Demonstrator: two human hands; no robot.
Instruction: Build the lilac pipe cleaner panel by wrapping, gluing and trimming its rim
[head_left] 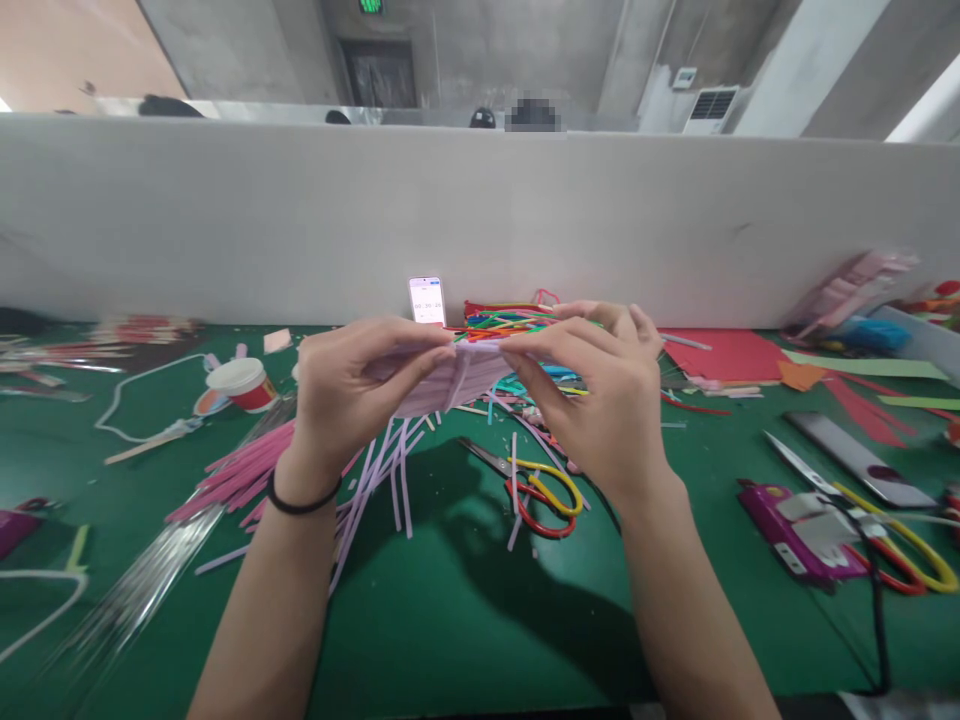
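Observation:
Between my hands hangs a lilac panel (454, 378) that looks built from thin strips side by side, with a ridge down its middle. My left hand (367, 375) pinches its upper left edge between thumb and fingers. At the upper right edge, my right hand (592, 375) grips it the same way, the other fingers raised. Below on the table lie loose lilac strips (375, 490) and scissors (551, 497) with red and yellow handles. Behind the panel is a pile of multicoloured strips (510, 320), partly hidden by my hands.
A green table (450, 640) backs onto a grey partition (300, 220), where a lit phone (426, 300) leans. Pink strips (247, 460) and a paper cup (244, 385) are at left. Red paper (720, 355), a purple power strip (799, 530) and more scissors (919, 545) lie at right.

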